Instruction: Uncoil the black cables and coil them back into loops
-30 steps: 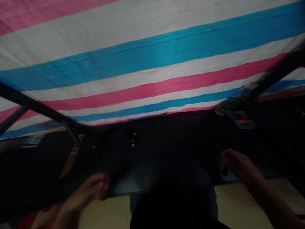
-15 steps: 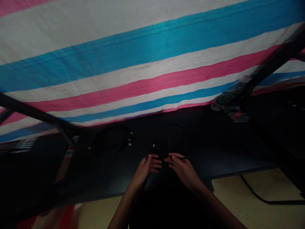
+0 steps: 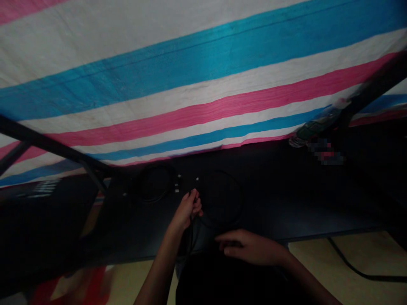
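My left hand (image 3: 189, 208) is closed around a thin black cable (image 3: 191, 237) above the dark table (image 3: 273, 195). One part of the cable hangs down past my wrist toward the front edge, and another lies in a loop on the tabletop to the right. A small pale connector end (image 3: 197, 179) shows just beyond my fingers. Near the front edge, my right hand (image 3: 252, 247) hovers with fingers stretched out and apart, apparently holding nothing. Left of my left hand rests a coiled black cable (image 3: 149, 200) with small light tips beside it. Dim light hides finer detail.
A striped sheet (image 3: 203, 106) hangs behind the table. A plastic bottle (image 3: 314, 127) leans at the back right, beside a blurred item (image 3: 327, 152). Dark metal bars (image 3: 54, 148) slant at both sides. A black cable or tube (image 3: 356, 271) shows below, at right.
My left hand has moved slightly up and closed on the cable. My right hand has let go of the cable and drawn back toward the front edge. The cable loop shows more clearly.
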`<action>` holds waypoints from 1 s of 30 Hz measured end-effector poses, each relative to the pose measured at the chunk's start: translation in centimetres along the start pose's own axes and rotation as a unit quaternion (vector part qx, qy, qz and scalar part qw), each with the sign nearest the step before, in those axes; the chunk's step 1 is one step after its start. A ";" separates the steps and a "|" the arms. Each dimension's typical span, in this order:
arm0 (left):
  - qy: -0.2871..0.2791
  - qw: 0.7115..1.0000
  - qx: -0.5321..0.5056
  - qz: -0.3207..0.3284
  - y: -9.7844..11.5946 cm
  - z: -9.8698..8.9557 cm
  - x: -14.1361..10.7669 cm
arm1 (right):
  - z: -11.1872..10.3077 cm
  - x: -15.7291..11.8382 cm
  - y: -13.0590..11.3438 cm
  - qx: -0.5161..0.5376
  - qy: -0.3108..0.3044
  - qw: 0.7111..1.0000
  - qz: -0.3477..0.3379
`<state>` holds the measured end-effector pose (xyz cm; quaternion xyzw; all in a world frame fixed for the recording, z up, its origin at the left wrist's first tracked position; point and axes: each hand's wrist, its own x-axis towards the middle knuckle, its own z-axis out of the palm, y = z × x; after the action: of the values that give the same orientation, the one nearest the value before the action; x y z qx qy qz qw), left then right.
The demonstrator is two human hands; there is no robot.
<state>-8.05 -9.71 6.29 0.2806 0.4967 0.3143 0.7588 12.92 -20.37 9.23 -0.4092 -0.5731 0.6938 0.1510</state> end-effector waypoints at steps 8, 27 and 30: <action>-0.115 0.922 0.367 -0.038 2.6 1.0 -0.4 | -3.5 5.9 -2.5 -0.355 0.325 0.859 -0.176; -0.047 0.935 0.343 0.076 3.6 -0.6 0.4 | -6.8 5.1 -0.2 -0.220 0.279 0.934 -0.046; -0.077 0.918 0.380 0.082 4.7 0.6 0.8 | -6.5 5.6 -1.3 -0.197 0.260 0.943 -0.061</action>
<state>-8.18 -6.12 9.46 0.6110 0.4936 0.1403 0.6028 13.96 -11.85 8.15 -0.5615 -0.6625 0.4261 0.2534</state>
